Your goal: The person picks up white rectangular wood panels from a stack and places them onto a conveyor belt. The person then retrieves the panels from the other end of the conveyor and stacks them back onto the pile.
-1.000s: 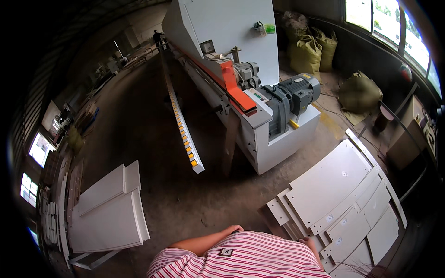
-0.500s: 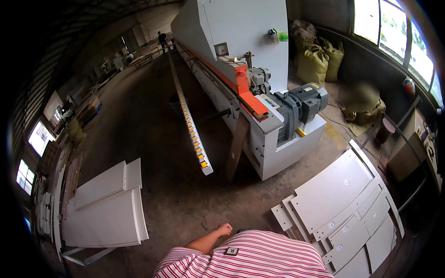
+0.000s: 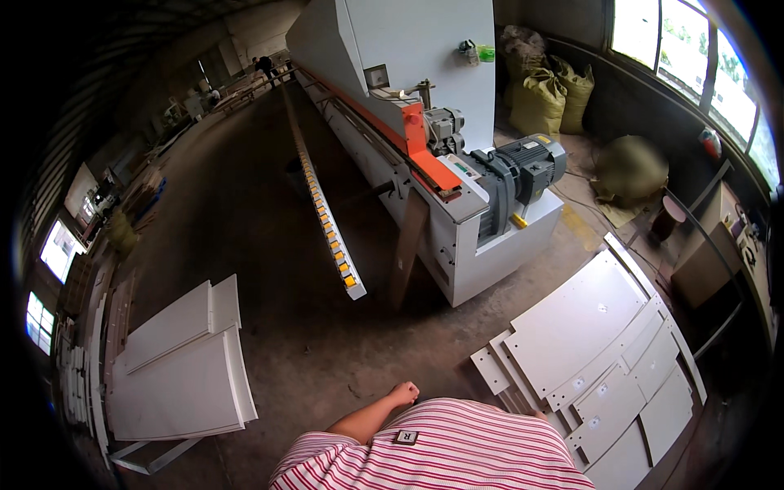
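My left hand (image 3: 403, 393) is in front of my striped shirt, above the bare floor. Its fingers are curled into a loose fist, and nothing shows in them. A small skin-coloured patch shows past the right side of my shirt, by the near edge of the stacked white panels (image 3: 572, 314); it may be my right hand, but its fingers are hidden. These panels, flat and drilled with holes, lie to my right. Ahead stands a long grey machine (image 3: 490, 273) with an orange guard (image 3: 434, 169) and a dark motor (image 3: 531, 159).
A roller rail (image 3: 327, 224) with yellow rollers runs alongside the machine. White boards (image 3: 175, 384) rest on a metal frame at the left. Yellow sacks (image 3: 539, 102) stand at the back right, and a bench (image 3: 706, 253) is by the window. A distant person (image 3: 263, 67) is at the far end.
The machine and sacks have shifted slightly left and up in view as my head turned. My left hand has risen a little, still curled. The skin-coloured patch now shows beside the right panels.
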Demonstrator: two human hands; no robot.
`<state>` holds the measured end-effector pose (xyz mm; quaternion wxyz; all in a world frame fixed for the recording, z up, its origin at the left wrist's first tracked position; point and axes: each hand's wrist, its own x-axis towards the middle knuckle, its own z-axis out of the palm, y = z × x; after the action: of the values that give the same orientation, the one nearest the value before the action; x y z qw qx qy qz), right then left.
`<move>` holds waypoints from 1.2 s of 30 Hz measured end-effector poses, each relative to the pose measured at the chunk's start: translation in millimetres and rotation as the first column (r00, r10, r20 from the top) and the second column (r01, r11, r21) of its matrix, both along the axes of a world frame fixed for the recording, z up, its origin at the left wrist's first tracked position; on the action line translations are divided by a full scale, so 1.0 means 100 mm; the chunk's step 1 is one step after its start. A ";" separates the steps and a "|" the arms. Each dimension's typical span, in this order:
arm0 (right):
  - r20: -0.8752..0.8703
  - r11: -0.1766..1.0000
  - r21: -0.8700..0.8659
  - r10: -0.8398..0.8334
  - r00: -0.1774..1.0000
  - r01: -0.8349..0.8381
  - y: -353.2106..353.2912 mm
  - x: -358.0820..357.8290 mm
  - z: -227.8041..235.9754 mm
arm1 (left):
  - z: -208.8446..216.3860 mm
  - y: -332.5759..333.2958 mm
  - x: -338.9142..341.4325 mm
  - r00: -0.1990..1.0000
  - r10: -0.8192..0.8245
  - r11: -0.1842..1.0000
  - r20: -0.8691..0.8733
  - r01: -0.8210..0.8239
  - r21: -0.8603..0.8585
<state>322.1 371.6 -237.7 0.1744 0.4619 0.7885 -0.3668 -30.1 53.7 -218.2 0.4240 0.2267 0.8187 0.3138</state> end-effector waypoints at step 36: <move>-0.006 0.998 -0.055 0.034 0.999 -0.034 -0.25 -0.02 0.19 | 0.06 -0.06 0.08 0.999 0.034 0.999 0.000 -0.034 0.035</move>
<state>320.4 347.0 -219.0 0.1912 0.4424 0.7864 -0.3865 -22.5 48.1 -212.5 0.4143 0.2204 0.8169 0.3353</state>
